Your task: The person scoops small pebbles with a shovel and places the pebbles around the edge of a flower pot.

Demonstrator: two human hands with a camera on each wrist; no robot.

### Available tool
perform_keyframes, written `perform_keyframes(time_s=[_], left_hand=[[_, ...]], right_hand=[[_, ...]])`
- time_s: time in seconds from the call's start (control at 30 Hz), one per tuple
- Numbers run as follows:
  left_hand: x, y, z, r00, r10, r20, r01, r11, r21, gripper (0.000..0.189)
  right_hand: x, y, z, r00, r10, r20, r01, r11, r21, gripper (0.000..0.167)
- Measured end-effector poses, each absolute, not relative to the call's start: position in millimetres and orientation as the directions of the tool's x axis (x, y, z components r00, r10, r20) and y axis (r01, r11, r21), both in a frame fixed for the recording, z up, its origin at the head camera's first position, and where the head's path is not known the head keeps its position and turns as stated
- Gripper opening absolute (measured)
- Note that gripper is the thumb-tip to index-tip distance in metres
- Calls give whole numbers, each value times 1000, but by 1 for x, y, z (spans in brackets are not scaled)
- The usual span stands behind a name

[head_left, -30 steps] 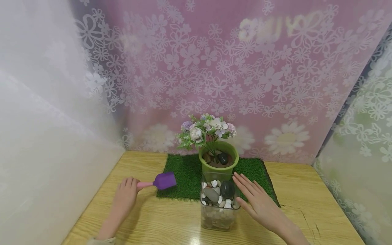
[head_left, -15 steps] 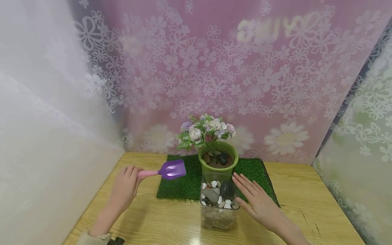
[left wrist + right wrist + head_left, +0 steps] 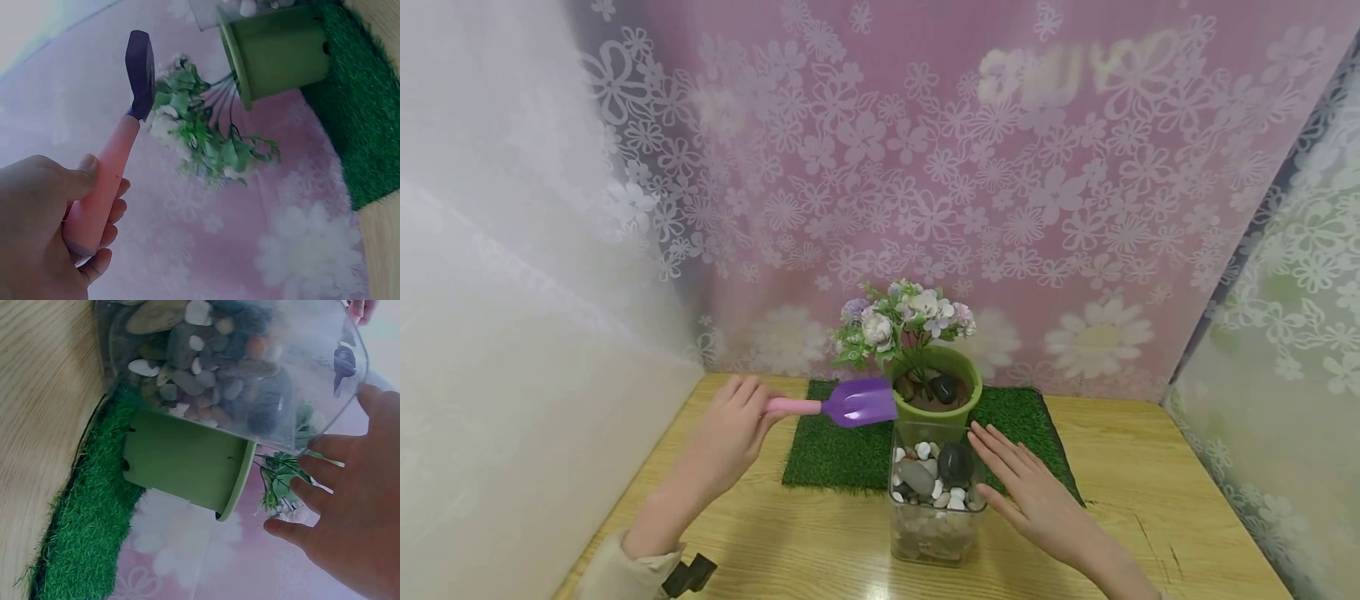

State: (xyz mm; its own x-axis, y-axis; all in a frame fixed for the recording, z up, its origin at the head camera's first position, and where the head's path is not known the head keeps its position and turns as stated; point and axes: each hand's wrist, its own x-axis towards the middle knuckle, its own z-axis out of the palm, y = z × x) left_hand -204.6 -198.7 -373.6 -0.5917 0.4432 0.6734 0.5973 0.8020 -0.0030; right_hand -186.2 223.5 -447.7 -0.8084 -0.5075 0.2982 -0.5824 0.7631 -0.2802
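Observation:
My left hand (image 3: 730, 429) grips the pink handle of a small purple shovel (image 3: 861, 402), raised over the green mat with its blade tip overlapping the pot's left rim in the head view. In the left wrist view thumb and fingers wrap round the handle (image 3: 103, 187). My right hand (image 3: 1030, 492), fingers straight, lies along the right rim of a clear square container (image 3: 928, 537) partly filled with pebbles. Large grey (image 3: 916, 477) and black (image 3: 956, 463) stones sit on top among small white ones. Behind it stands a green flowerpot (image 3: 972, 392) holding artificial flowers (image 3: 917, 317) and several stones.
An artificial grass mat (image 3: 838, 462) lies under the pot on the wooden table (image 3: 805, 542). A pink flowered curtain (image 3: 925, 167) closes off the back, with a whitish sheet (image 3: 535, 292) on the left and a flowered one (image 3: 1292, 333) on the right.
My left hand has lifted the shovel and carried it right and away from me, from the mat's left edge to beside the pot. The right hand, container and pot keep their places.

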Motion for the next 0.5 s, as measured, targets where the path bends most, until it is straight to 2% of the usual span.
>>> perform_keyframes(time_s=[0.13,0.33,0.5], left_hand=[[-203,-186,-364,-600,491,632,616,787,-26,13],[-204,-166,-358,-601,578,552,647,758,-89,12],[-207,-151,-359,-556,659,506,681,710,-178,11]], right_hand=[[-183,225,-444,-803,-525,281,-594,740,-314,73],[-181,227,-443,-799,-538,269,-601,740,-303,79],[-181,228,-444,-800,-537,268,-599,744,-296,80]])
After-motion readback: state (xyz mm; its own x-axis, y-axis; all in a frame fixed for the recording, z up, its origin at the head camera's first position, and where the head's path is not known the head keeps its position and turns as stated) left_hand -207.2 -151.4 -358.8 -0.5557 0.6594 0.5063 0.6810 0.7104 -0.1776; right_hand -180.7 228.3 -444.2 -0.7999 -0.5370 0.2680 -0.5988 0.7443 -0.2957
